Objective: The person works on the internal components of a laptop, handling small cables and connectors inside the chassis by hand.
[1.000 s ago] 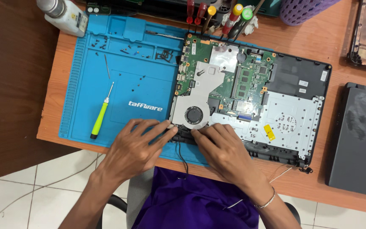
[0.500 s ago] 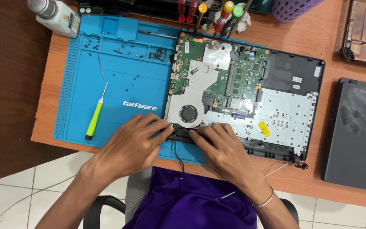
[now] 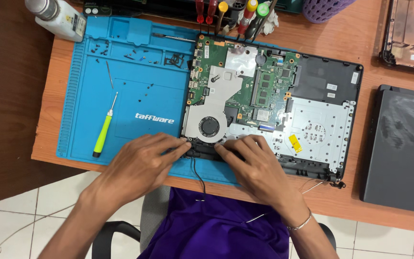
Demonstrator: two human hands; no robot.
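1. Opened laptop base [image 3: 312, 120] lies on the wooden desk [image 3: 312, 43], its left part over the blue work mat [image 3: 135, 91]; green board, round fan [image 3: 210, 127] and metal plate are exposed.
2. Small black part [image 3: 202, 149] sits at the laptop's near edge, just below the fan; a thin black cable [image 3: 197, 172] hangs from it toward the person.
3. Left hand [image 3: 137, 165]: fingers curled, tips pressing on the black part's left end; a full grip can't be told.
4. Right hand [image 3: 259, 165]: fingers bent, tips on the part's right end; same, can't tell.
5. Green-handled screwdriver [image 3: 102, 134] lies on the mat, left of the laptop.
6. Loose screws [image 3: 102, 48] lie at the mat's far side.
7. White bottle [image 3: 58, 19] stands far left of the laptop.
8. Dark lid panel [image 3: 403, 148] lies right of the laptop.
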